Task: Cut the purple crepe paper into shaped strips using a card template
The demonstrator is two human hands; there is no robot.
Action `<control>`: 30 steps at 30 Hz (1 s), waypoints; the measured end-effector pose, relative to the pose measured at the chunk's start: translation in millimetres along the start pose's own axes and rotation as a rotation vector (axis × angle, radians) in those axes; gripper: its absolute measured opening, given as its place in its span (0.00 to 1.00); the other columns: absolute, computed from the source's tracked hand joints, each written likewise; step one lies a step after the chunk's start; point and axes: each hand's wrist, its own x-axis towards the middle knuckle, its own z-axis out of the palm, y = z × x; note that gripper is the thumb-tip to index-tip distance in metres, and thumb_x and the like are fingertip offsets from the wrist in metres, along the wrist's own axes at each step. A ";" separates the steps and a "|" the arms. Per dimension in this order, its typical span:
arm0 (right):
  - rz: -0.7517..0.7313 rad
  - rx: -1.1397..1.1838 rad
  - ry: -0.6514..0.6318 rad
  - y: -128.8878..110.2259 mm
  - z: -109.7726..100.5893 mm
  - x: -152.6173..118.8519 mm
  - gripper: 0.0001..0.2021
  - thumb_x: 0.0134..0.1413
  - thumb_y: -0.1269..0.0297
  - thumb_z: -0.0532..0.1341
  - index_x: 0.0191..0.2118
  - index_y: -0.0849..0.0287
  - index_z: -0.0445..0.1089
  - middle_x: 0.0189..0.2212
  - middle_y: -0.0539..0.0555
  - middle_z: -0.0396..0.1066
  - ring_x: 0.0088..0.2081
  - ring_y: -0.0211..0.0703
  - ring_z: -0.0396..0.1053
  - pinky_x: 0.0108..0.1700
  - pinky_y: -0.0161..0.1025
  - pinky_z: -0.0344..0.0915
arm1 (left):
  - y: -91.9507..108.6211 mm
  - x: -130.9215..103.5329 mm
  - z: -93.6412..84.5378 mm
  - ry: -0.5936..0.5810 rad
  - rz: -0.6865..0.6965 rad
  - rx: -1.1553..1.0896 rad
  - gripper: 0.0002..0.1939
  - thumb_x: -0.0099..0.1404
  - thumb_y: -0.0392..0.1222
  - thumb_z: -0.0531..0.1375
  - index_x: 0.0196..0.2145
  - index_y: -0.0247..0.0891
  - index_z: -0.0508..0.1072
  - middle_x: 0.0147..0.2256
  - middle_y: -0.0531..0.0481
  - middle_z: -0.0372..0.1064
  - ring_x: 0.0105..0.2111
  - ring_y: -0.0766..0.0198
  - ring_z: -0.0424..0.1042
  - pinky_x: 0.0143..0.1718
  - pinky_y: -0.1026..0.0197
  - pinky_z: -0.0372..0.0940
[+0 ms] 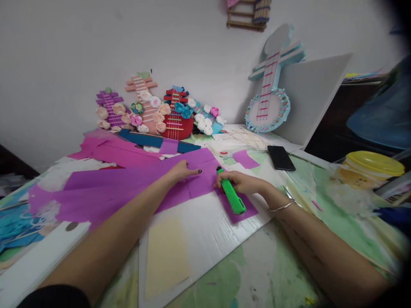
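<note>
A large purple sheet (128, 184) stretches across the left and middle of the table, its right part over a white board (205, 231). My left hand (181, 171) rests on this sheet with its fingers apart, holding nothing. In my right hand (236, 182) is a green cutter (231, 194), the fingers wrapped round its body and its dark end pointing away from me. Beneath the cutter lies a smaller purple piece (244, 216). Another purple scrap (245, 159) sits behind my right hand. Dark lines cross the large sheet near my left hand.
Decorated paper instruments (175, 115) lean along the wall, with a pale blue one (268, 85) at right. A black phone (281, 158) lies at back right, near a yellow-lidded tub (374, 164). Pink sheets (112, 147) and a dark blue strip (150, 140) are at back left.
</note>
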 end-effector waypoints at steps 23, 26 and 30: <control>0.036 -0.091 -0.043 -11.7 -5.1 -2.5 0.17 0.46 0.85 0.54 0.38 0.59 0.68 0.37 0.51 0.71 0.40 0.41 0.68 0.43 0.41 0.64 | 2.9 -12.3 5.2 0.058 -0.340 -0.635 0.12 0.46 0.34 0.68 0.32 0.32 0.76 0.23 0.53 0.67 0.26 0.66 0.66 0.30 0.63 0.60; 0.038 -0.117 -0.045 -13.5 -5.1 -2.7 0.18 0.45 0.86 0.53 0.38 0.58 0.68 0.37 0.51 0.71 0.41 0.41 0.69 0.44 0.41 0.64 | 3.6 -12.5 4.5 0.047 -0.323 -0.607 0.12 0.46 0.34 0.68 0.31 0.32 0.76 0.23 0.53 0.67 0.25 0.66 0.66 0.30 0.63 0.60; 0.038 -0.125 -0.059 -16.2 -5.8 -3.6 0.19 0.44 0.87 0.53 0.39 0.58 0.68 0.38 0.51 0.72 0.41 0.41 0.69 0.43 0.40 0.64 | 3.1 -12.5 4.0 0.032 -0.308 -0.576 0.13 0.45 0.36 0.69 0.32 0.33 0.76 0.23 0.53 0.68 0.26 0.65 0.67 0.31 0.63 0.61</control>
